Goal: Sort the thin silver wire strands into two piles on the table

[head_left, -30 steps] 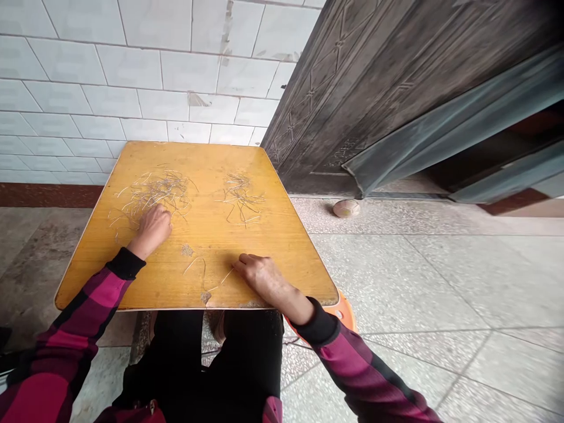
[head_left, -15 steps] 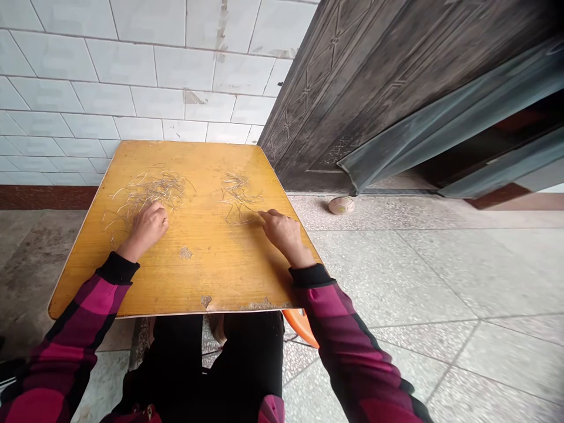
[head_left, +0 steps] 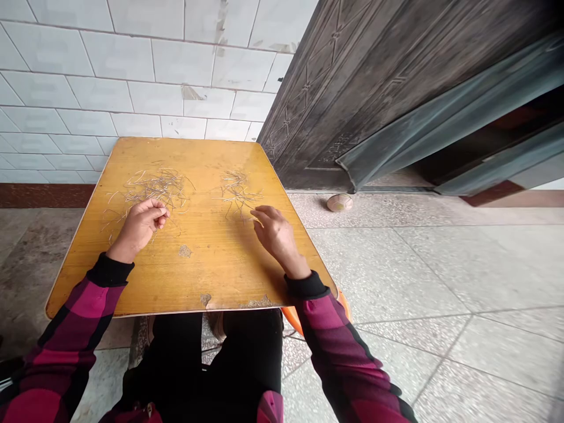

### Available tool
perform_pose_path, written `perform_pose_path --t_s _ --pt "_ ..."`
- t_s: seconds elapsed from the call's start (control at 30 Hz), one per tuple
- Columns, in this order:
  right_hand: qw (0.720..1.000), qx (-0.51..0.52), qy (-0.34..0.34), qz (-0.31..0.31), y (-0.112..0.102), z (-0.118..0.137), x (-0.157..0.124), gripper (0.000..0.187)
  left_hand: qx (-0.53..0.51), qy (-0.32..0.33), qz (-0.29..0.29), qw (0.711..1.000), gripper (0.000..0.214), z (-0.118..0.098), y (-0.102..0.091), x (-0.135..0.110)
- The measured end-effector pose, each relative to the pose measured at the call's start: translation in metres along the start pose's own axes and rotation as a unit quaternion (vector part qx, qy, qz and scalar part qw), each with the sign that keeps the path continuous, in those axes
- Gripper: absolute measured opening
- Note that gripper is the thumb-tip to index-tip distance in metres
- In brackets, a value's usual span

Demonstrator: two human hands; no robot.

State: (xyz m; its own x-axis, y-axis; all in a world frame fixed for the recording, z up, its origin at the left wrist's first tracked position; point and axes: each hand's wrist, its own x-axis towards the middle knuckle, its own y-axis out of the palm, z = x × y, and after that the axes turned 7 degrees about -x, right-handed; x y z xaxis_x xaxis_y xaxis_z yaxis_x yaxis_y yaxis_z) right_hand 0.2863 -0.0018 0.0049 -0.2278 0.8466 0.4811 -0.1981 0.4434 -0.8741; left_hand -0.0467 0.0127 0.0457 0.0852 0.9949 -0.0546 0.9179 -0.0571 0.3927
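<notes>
Your left hand (head_left: 138,226) and right hand (head_left: 277,235) are apart, both over the yellow wooden tabletop (head_left: 198,276). Your left fingertips (head_left: 164,212) pinch together at the lower edge of the larger tangle of thin pale strands (head_left: 152,187), which lies on the left half of the tabletop; the strands are too fine to tell whether you hold one. Your right fingers (head_left: 259,212) are loosely spread and reach the foot of the smaller tangle of strands (head_left: 235,191) on the right half, touching it or just beside it. A chipped patch (head_left: 185,251) marks the tabletop between your hands. Your checked magenta-and-black sleeves (head_left: 339,346) cross its near edge, with your black trousers (head_left: 247,352) below. A white tiled wall (head_left: 132,76) rises beyond its far edge, a dark embossed door (head_left: 352,100) stands past its right side, and an orange plastic rim (head_left: 293,317) shows under its near right corner
</notes>
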Motion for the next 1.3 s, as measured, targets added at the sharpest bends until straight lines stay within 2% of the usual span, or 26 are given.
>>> perform_pose_path --t_s 0.1,0.2,0.27,0.37,0.5,0.57,0.67,0.77,0.83,0.9,1.03,1.1,1.2,1.3 --pt "0.991 0.093 -0.070 -0.071 -0.008 0.032 -0.007 0.029 -0.088 -0.131 0.048 0.986 0.016 0.011 0.005 -0.002" --pt "0.974 0.117 -0.163 -0.105 -0.019 0.069 -0.014 0.036 -0.113 -0.272 0.129 0.947 0.017 0.029 0.013 -0.008" --pt "0.961 0.096 -0.246 -0.076 -0.026 0.086 -0.017 0.042 -0.096 -0.328 0.179 0.923 0.016 0.041 0.019 -0.014" --pt "0.939 0.055 -0.339 0.017 -0.032 0.098 -0.017 0.043 -0.058 -0.367 0.218 0.902 0.017 0.051 0.026 -0.023" --pt "0.933 0.058 -0.343 0.087 -0.030 0.095 -0.017 0.039 -0.027 -0.398 0.235 0.887 0.017 0.052 0.027 -0.028" --pt "0.936 0.054 -0.328 0.120 -0.030 0.092 -0.018 0.036 -0.009 -0.388 0.229 0.892 0.017 0.050 0.025 -0.028" --pt "0.941 0.006 -0.284 0.184 -0.034 0.091 -0.019 0.034 0.047 -0.327 0.215 0.919 0.017 0.046 0.024 -0.028" --pt "0.943 -0.065 -0.204 0.256 -0.042 0.093 -0.018 0.033 0.145 -0.202 0.222 0.943 0.022 0.044 0.025 -0.030" --pt "0.941 -0.097 -0.147 0.289 -0.046 0.095 -0.016 0.032 0.212 -0.110 0.253 0.938 0.031 0.043 0.027 -0.034" --pt "0.939 -0.113 -0.101 0.308 -0.048 0.097 -0.014 0.031 0.256 -0.046 0.278 0.925 0.035 0.042 0.029 -0.038" --pt "0.924 -0.128 -0.076 0.353 -0.050 0.100 -0.010 0.029 0.307 0.052 0.261 0.914 0.038 0.041 0.030 -0.043" --pt "0.915 -0.129 -0.077 0.374 -0.052 0.100 -0.007 0.029 0.337 0.126 0.270 0.893 0.036 0.041 0.030 -0.043" --pt "0.909 -0.114 -0.074 0.394 -0.057 0.098 -0.001 0.029 0.381 0.235 0.331 0.831 0.029 0.046 0.030 -0.042" --pt "0.907 -0.089 -0.070 0.406 -0.059 0.094 0.006 0.029 0.411 0.297 0.352 0.787 0.018 0.055 0.030 -0.044"
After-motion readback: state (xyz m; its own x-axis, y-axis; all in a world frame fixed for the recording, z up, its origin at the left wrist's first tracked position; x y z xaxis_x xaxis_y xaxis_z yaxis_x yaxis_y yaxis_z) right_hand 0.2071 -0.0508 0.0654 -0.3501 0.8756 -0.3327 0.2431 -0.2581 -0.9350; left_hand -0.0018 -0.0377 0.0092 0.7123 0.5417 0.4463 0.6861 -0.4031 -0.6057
